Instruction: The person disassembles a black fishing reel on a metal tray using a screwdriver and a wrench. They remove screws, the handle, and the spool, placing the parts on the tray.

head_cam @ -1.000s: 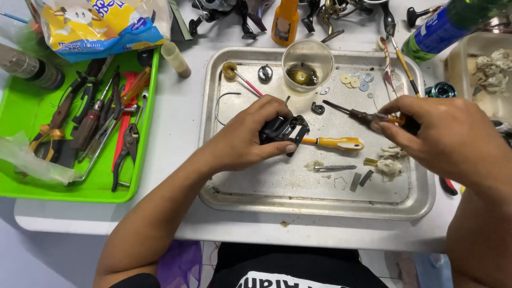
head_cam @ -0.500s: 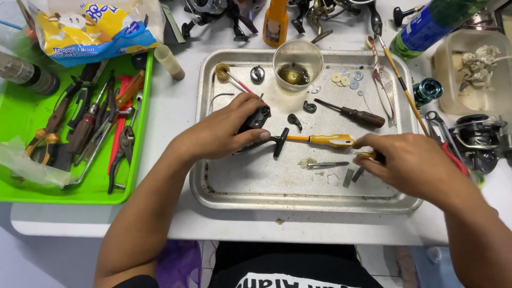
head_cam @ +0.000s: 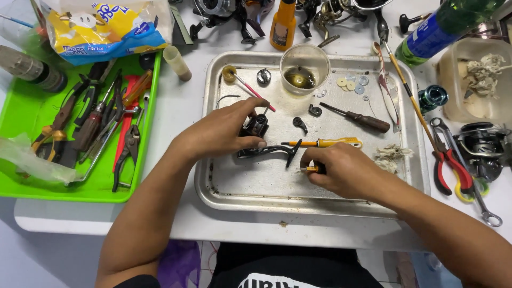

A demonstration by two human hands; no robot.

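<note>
The left hand (head_cam: 221, 133) gripped a half-hidden black reel (head_cam: 257, 126). The right hand (head_cam: 341, 170) pinched one small, mostly covered tool (head_cam: 308, 169). Two screwdrivers (head_cam: 325, 143) lay on the tray (head_cam: 234, 186).

Both forearms are bare to above the elbow; the hands (head_cam: 224, 133) wear no gloves, and a black shirt (head_cam: 288, 266) with white print covers the torso.

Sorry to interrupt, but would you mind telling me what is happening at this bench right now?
A person is working over a metal tray. The left hand holds a small black reel body down on it, its handle arm lying on the tray. The right hand pinches a small yellow-tipped tool beside that handle. A yellow-handled screwdriver, a dark-handled screwdriver and a cup of liquid also sit in the tray. A green tray of pliers lies to the left.
</note>
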